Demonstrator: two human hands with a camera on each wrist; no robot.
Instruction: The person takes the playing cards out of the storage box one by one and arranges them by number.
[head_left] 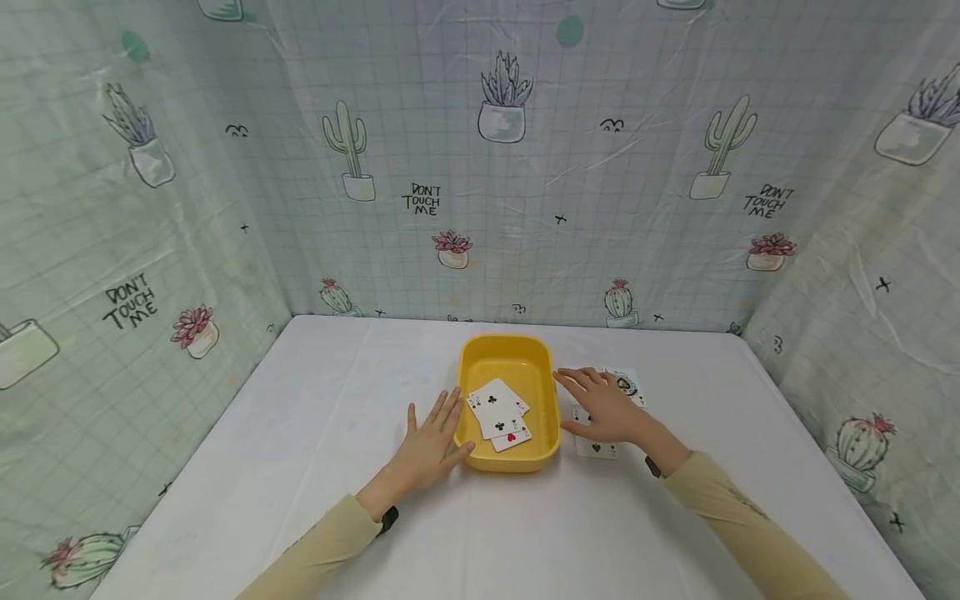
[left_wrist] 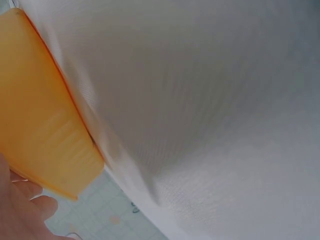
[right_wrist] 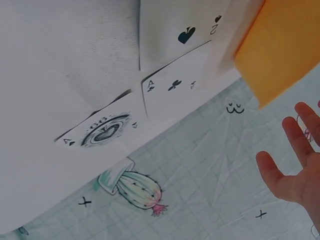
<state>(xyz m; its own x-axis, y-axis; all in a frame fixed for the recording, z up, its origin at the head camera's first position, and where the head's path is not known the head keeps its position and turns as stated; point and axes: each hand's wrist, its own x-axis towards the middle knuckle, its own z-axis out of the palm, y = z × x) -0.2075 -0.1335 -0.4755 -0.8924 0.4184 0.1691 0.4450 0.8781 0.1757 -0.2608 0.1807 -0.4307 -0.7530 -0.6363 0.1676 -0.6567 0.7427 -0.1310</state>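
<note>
A yellow plastic tray (head_left: 507, 344) stands mid-table with a few playing cards (head_left: 495, 410) overlapping inside; a two of clubs and a two of hearts are readable. My left hand (head_left: 424, 450) lies along its left side, fingers extended and touching the rim. In the left wrist view, the fingers (left_wrist: 44, 205) reach the tray's edge. By the right rim hovers my right hand (head_left: 606, 410), fingers spread and holding nothing. Under and beside it lie more cards: an ace of spades (right_wrist: 107, 131), an ace of clubs (right_wrist: 175, 85) and a two of spades (right_wrist: 186, 35), partly hidden in the head view.
A white cloth covers the table (head_left: 360, 375). Patterned fabric (head_left: 540, 167) with cactus drawings hangs behind it and along both sides. Each wrist wears a dark strap, seen at the left wrist (head_left: 389, 519).
</note>
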